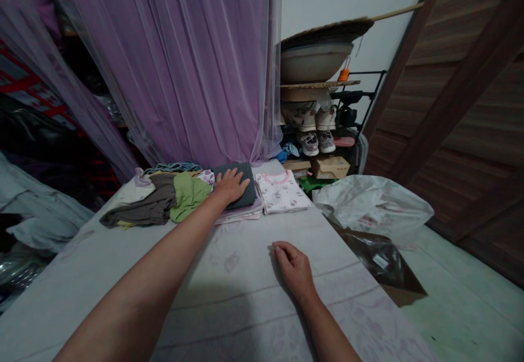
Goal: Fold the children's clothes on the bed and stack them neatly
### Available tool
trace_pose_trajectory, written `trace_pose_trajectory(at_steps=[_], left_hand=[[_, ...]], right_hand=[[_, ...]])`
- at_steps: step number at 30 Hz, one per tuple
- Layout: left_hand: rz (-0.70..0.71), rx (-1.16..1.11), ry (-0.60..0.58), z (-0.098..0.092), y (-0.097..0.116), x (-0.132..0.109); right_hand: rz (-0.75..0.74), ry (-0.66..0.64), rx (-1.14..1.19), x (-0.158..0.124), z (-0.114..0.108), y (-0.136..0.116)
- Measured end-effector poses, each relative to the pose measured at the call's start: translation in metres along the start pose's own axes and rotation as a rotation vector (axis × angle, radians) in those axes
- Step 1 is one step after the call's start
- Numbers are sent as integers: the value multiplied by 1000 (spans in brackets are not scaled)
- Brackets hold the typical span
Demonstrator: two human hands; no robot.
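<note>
My left hand (231,186) lies flat with spread fingers on a dark grey folded garment (244,200), the top piece of a neat stack of clothes. Just right of this stack is a folded white shirt (283,194) with a pink collar and small prints. Loose clothes lie to the left: a green garment (189,193), brownish-grey trousers (153,205) and a white piece (133,194) with a purple edge. Nearer to me, my right hand (293,266) rests on the pale patterned sheet (237,302), its fingers curled and nothing visible in them.
Purple curtains (196,67) hang behind the clothes. At the back right stands a rack with shoes (317,141), a small cardboard box (331,167) and a large basin (315,61). A clear plastic bag (372,203) sits beside the sheet's right edge.
</note>
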State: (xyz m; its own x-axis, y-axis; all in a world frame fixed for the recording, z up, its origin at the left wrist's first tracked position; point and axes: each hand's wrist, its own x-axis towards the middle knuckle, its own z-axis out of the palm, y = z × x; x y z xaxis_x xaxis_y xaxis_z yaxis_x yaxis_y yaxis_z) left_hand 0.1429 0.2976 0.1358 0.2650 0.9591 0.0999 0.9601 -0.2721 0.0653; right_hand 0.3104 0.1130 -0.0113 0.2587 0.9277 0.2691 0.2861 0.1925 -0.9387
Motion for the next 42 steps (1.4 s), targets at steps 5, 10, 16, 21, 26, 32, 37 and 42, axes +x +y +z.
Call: trace_pose_trajectory(at_steps=[5,10,16,21,26,32,37,42], left_hand=[[64,13,95,9,12,-23],[77,-21,99,24,13,-31],[69,-51,-4,26,3,-11],[83,-33,27,37,3,-9],[112,-92,29,38,-1,-17],[216,-160,123,23,-38,-46],[6,-104,269,53,-96,-104],[-220,-41,99,96,-138,-163]], right_hand=[[-19,4,-15,0,0,-2],[-10,3,-13,0,-1,-4],[-21,-17,-53,-2,-2,-4],[-33,-30,-73,-4,-3,-3],[-9,-21,-40,-4,-5,-1],[34,-4,-41,-1,-5,2],[52,3,-58,-1,-4,5],[62,24,-90,-1,-4,9]])
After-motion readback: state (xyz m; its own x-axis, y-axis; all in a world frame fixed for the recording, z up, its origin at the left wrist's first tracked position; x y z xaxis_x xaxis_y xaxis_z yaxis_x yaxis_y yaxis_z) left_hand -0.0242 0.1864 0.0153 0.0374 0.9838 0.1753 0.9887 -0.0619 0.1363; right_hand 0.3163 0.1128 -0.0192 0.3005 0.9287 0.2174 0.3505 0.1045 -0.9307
